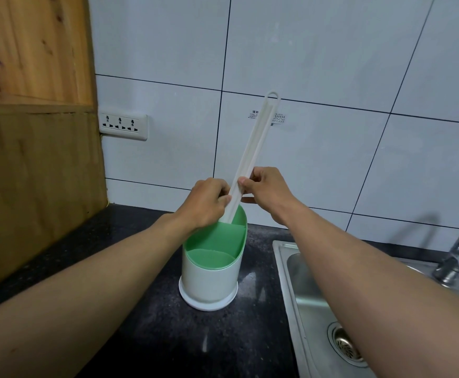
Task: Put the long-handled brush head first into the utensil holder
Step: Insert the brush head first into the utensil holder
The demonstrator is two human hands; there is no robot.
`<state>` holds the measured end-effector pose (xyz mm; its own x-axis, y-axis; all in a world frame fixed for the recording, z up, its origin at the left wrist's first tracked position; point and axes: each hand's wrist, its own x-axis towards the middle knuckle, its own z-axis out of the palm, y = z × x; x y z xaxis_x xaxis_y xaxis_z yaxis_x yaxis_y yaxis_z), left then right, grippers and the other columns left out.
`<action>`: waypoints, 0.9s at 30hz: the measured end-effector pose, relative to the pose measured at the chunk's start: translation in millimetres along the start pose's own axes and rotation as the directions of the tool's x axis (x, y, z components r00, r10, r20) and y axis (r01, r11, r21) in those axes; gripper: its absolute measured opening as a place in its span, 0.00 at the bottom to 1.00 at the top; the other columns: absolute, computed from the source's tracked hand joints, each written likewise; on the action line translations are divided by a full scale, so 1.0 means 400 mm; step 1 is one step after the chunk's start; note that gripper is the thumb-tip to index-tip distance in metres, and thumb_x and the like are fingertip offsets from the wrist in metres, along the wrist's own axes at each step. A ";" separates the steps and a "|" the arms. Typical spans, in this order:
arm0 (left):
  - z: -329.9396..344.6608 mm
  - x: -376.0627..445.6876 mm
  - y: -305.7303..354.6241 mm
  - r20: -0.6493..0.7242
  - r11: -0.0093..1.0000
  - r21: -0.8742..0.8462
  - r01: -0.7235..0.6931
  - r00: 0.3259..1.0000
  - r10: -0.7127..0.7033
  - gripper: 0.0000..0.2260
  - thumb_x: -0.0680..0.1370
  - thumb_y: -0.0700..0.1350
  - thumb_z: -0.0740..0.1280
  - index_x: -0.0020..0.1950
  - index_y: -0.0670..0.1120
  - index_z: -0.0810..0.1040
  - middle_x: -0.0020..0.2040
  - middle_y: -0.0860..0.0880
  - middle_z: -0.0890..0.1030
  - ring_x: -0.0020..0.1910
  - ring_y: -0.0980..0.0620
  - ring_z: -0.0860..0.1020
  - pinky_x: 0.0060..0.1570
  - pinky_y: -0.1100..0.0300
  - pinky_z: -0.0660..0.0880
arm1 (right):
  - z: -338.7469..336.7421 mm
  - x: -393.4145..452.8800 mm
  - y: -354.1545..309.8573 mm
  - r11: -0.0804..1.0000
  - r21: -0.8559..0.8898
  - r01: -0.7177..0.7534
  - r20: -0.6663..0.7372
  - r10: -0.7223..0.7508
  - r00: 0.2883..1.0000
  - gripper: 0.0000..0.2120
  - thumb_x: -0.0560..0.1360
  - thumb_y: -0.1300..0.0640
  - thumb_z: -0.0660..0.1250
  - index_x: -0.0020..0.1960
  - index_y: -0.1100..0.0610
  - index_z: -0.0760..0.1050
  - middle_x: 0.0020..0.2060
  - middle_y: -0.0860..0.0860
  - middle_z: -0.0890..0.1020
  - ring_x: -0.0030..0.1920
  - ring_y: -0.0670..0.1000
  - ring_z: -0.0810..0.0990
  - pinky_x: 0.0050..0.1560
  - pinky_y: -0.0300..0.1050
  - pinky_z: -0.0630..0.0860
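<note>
Black speckled desk [146, 336], carrying all items listed. Steel sink [302, 290]: right of the utensil holder. Utensil holder [209, 279]: white body, green divided insert, upright on a white base, just left of the sink. Long-handled brush [253, 151]: white, tilted, lower end inside the holder's rear compartment, head hidden; loop end high above the holder. Left hand [203, 205]: above the holder's rear rim, fingers pinching the handle. Right hand [266, 189]: opposite side, fingers pinching the same handle.
</note>
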<state>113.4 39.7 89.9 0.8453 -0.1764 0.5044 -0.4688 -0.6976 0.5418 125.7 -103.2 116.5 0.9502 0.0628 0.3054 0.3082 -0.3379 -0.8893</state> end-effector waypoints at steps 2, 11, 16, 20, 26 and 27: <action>0.000 -0.001 -0.002 0.005 1.000 -0.012 -0.002 1.000 0.002 0.07 0.77 0.40 0.64 0.51 0.42 0.80 0.45 0.46 0.82 0.44 0.48 0.79 0.44 0.58 0.72 | 0.000 -0.002 0.000 1.000 0.009 -0.013 0.007 0.013 1.000 0.07 0.77 0.64 0.63 0.48 0.67 0.78 0.38 0.55 0.82 0.41 0.53 0.83 0.44 0.45 0.83; 0.006 -0.017 -0.006 0.020 0.993 -0.118 -0.022 0.999 0.025 0.21 0.74 0.36 0.66 0.65 0.49 0.73 0.53 0.45 0.82 0.52 0.49 0.77 0.54 0.57 0.74 | 0.028 -0.022 0.026 0.998 -0.056 -0.033 -0.013 0.032 0.999 0.10 0.76 0.63 0.65 0.52 0.67 0.80 0.49 0.67 0.84 0.52 0.64 0.83 0.55 0.61 0.80; 0.010 -0.017 -0.011 0.038 0.993 -0.120 -0.020 0.999 0.025 0.19 0.75 0.37 0.66 0.65 0.49 0.72 0.56 0.44 0.82 0.53 0.49 0.77 0.53 0.58 0.72 | 0.029 -0.017 0.022 0.996 -0.077 -0.036 -0.015 0.035 0.999 0.10 0.76 0.62 0.64 0.52 0.67 0.80 0.49 0.65 0.84 0.52 0.63 0.83 0.56 0.61 0.80; 0.018 -0.015 -0.015 0.051 0.994 -0.101 -0.030 0.998 0.036 0.17 0.75 0.38 0.66 0.63 0.50 0.73 0.53 0.44 0.82 0.54 0.46 0.78 0.52 0.60 0.70 | 0.027 -0.020 0.027 0.993 -0.108 -0.040 -0.030 0.037 0.999 0.11 0.76 0.61 0.63 0.52 0.69 0.77 0.50 0.67 0.83 0.54 0.64 0.82 0.56 0.63 0.78; 0.019 -0.018 -0.004 0.087 0.996 -0.085 -0.028 0.996 0.035 0.16 0.76 0.39 0.66 0.64 0.47 0.74 0.60 0.44 0.81 0.60 0.46 0.77 0.59 0.56 0.71 | 0.024 -0.025 0.036 0.994 -0.074 -0.076 -0.019 0.075 0.997 0.11 0.76 0.63 0.62 0.54 0.70 0.75 0.50 0.67 0.81 0.54 0.64 0.82 0.56 0.63 0.79; 0.019 -0.019 -0.003 0.093 0.997 -0.069 -0.020 0.995 0.026 0.15 0.77 0.40 0.65 0.64 0.46 0.74 0.61 0.44 0.80 0.61 0.46 0.76 0.61 0.54 0.72 | 0.025 -0.026 0.036 0.994 -0.070 -0.081 -0.016 0.080 0.997 0.11 0.76 0.64 0.62 0.54 0.70 0.75 0.49 0.65 0.81 0.54 0.64 0.82 0.56 0.64 0.79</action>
<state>109.6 36.8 80.3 0.8527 -0.2582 0.4540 -0.5022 -0.6444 0.5766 120.9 -99.4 97.1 0.9708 0.0205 0.2391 0.2265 -0.4071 -0.8849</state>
